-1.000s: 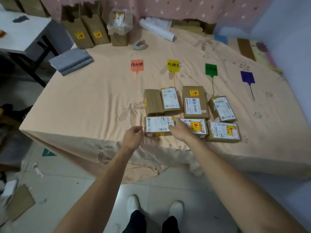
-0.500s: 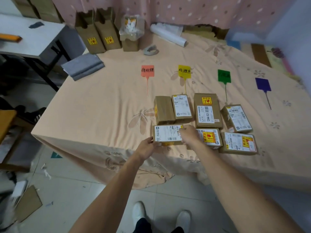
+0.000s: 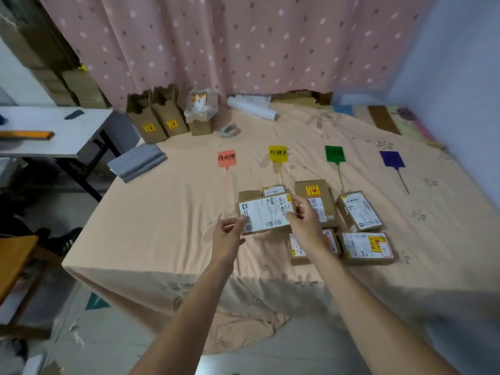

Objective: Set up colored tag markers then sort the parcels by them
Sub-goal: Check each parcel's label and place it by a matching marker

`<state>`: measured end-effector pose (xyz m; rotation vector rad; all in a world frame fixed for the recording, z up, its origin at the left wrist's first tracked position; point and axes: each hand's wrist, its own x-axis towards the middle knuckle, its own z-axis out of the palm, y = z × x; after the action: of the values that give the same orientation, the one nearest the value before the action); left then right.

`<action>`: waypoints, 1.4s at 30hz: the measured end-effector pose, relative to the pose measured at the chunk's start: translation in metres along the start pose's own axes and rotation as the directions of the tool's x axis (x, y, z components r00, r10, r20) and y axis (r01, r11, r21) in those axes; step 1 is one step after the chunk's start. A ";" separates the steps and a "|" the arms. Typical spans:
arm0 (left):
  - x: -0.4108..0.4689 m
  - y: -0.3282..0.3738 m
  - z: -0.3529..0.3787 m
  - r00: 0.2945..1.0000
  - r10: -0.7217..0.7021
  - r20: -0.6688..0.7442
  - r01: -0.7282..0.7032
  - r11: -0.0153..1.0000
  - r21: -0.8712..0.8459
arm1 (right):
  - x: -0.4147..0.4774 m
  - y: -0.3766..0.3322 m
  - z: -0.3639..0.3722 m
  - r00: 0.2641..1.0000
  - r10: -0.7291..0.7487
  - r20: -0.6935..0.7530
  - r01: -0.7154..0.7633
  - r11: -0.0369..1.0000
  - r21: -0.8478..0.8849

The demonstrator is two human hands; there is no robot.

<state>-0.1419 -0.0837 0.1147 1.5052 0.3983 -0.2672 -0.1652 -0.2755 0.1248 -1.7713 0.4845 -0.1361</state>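
Both my hands hold one brown parcel with a white label, lifted above the bed: my left hand grips its left end, my right hand its right end. Four tag markers lie in a row further back: a red tag, a yellow tag, a green tag and a purple tag. Several other parcels lie flat around the held one, among them a tall parcel, one to the right and one at the front right.
The bed's peach sheet drops off at the near edge. At the back stand two open cardboard boxes, a box of plastic-wrapped items, a tape dispenser and a white roll. A folded grey cloth lies left; a white table stands beyond.
My hands closed on the front-left parcel and lifted it off the sheet, up and away from me. The camera tilted upward, showing more curtain.
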 end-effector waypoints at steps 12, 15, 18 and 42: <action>-0.062 0.106 0.048 0.892 0.115 0.437 -0.129 0.992 0.003 | -0.007 -0.092 -0.104 0.992 -0.107 -0.071 0.119 0.972 0.200; -0.076 0.102 0.063 0.879 0.099 0.466 -0.070 0.994 -0.080 | -0.010 -0.096 -0.108 0.994 -0.045 -0.099 0.068 0.966 0.250; -0.090 0.095 0.083 0.882 0.093 0.462 -0.011 0.984 -0.178 | -0.030 -0.095 -0.101 0.999 -0.009 0.042 -0.004 0.954 0.299; -0.119 0.089 0.095 0.803 0.226 0.551 -0.248 0.968 -0.035 | -0.098 -0.076 -0.067 0.749 -0.550 -0.370 0.383 0.814 -0.436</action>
<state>-0.2048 -0.1819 0.2466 1.4221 -0.2636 -0.4961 -0.2576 -0.2840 0.2305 -2.1778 0.4079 -0.9327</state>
